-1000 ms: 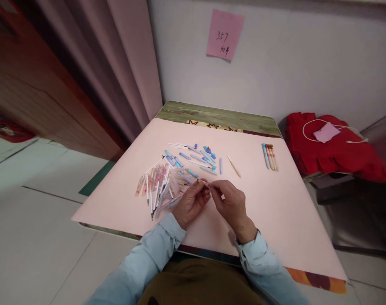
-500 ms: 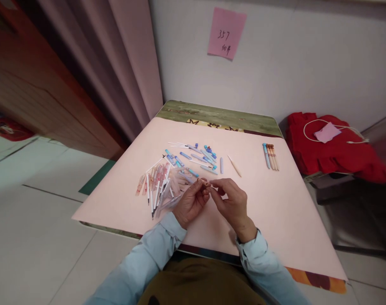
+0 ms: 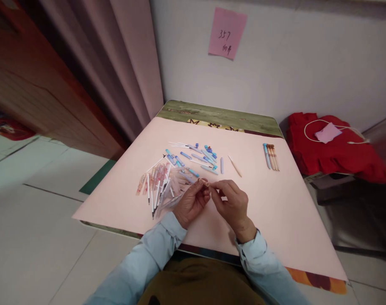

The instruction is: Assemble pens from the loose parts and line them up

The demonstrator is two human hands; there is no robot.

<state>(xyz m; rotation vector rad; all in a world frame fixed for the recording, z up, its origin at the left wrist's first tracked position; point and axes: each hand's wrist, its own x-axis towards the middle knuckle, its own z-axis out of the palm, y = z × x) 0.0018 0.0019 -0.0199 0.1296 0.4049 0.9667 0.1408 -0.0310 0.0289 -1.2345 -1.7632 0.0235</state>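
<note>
My left hand (image 3: 192, 202) is closed around a small brown-and-clear pen barrel piece (image 3: 205, 182), whose end pokes out past the thumb and fingertips. Close against that end, the thumb and forefinger of my right hand (image 3: 231, 201) are pinched together; whatever lies between them is too small to make out. Beside my left hand lie white pen refills (image 3: 156, 195) and clear pink-printed pen barrels (image 3: 159, 171). Beyond my hands are blue pen parts (image 3: 193, 172) and a beige lower barrel with a white refill tip (image 3: 235, 166).
Several pens (image 3: 270, 157), one blue and the others brown, stand in a row at the table's right. The pale pink table cover (image 3: 284, 220) reaches the front edge. A red cloth-covered stool (image 3: 332, 156) is off to the right, a curtain (image 3: 129, 55) to the left.
Both hands stay nearly in place. The brown barrel piece has turned slightly in my left fingers, and my right hand has shifted a touch at its end.
</note>
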